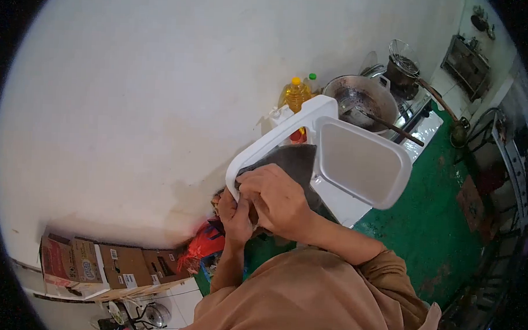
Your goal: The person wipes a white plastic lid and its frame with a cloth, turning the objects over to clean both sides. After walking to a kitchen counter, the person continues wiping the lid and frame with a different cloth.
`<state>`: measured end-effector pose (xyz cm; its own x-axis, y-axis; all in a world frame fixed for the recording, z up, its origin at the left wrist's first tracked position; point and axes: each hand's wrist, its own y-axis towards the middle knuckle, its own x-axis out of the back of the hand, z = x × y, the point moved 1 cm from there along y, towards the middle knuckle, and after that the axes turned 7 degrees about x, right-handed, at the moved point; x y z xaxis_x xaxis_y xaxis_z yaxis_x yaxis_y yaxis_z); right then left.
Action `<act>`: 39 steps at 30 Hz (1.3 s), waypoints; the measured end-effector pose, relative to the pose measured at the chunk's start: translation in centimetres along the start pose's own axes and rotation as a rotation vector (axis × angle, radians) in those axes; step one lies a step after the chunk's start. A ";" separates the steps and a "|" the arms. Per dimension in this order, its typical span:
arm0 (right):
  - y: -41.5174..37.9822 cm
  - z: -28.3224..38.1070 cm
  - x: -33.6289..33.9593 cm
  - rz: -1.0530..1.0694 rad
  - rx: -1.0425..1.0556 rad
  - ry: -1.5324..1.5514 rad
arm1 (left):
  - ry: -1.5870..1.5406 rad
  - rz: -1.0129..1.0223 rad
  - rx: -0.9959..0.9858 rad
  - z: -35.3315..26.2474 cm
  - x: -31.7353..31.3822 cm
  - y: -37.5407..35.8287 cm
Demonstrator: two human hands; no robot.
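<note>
My right hand point(277, 197) presses a dark grey cloth point(296, 160) against a white plastic piece point(276, 136) made of a long bar and a flat, rimmed panel point(357, 162). Its fingers are closed over the cloth at the lower end of the bar. My left hand point(234, 217) sits just below, curled around that same end of the bar; part of it is hidden behind my right hand. Both tan-sleeved arms reach up from the bottom of the view.
Behind the white piece are a yellow oil bottle point(295, 93), a green-capped bottle point(312, 79) and a dark wok point(359, 98) with a ladle on a stove. Cardboard boxes point(97, 264) and a red bag point(206, 244) lie along the white wall. The floor point(436, 223) is green.
</note>
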<state>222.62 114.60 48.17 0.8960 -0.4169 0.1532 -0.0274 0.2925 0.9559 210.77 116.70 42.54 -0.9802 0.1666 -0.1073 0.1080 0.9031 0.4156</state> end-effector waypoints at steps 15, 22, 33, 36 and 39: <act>1.8 -3.2 5.8 -0.108 -0.028 -0.528 | -0.393 -0.012 0.108 -2.1 0.5 -0.7; 1.8 -3.3 5.4 -0.071 -0.140 -0.482 | -0.259 0.147 0.020 -2.2 0.0 -1.7; 0.9 0.4 2.3 0.080 0.094 -0.002 | -0.213 0.042 0.156 -1.5 -0.1 -2.2; 0.9 0.1 3.3 0.097 0.074 0.092 | -0.249 -0.038 0.180 -1.4 -0.2 -1.7; 1.9 -0.3 5.9 -0.173 0.086 -0.278 | -0.386 0.144 0.131 -2.0 -0.3 -1.2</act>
<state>228.05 112.96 50.78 0.7356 -0.6764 0.0377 0.0671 0.1282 0.9895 210.64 114.75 43.86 -0.8222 0.4079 -0.3970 0.2836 0.8983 0.3356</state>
